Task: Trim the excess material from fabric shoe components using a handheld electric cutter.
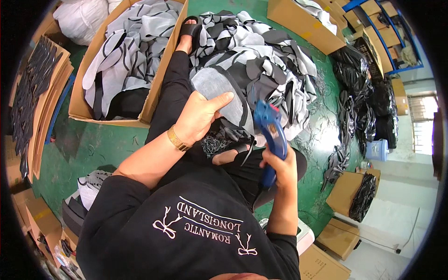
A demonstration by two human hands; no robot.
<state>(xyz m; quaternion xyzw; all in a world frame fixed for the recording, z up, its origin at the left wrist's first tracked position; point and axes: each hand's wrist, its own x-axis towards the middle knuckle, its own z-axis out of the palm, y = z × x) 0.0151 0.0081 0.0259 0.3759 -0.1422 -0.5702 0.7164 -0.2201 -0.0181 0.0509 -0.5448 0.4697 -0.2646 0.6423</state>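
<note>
**Grey cut piece held up to a blue tagging gun over a heap of fabric**

A green floor (93,144) spreads beneath everything, ringed by cardboard. Beyond the fingers, a big heap of grey and black fabric pieces (261,56) lies on it; to the left of that, past the thumb side of the left hand, an open cardboard box (86,88) holds more grey pieces with black lines. Black scrap bundles (368,107) lie well off to the right.

The left hand (198,116) grips a grey oval fabric piece (219,91), thumb laid across its face, the other fingers curled behind it. A gold bracelet (177,138) sits on that wrist. The right hand (280,165) is clenched round the handle of a blue tagging gun (271,133), whose head stands just beside the piece's lower right edge.

The risk, as I judge it: the gun's tip points close to the left fingertips hidden behind the cloth, so a squeeze with the piece shifted could prick a finger. The limp fabric could also fold and take the fastener in the wrong spot.
</note>
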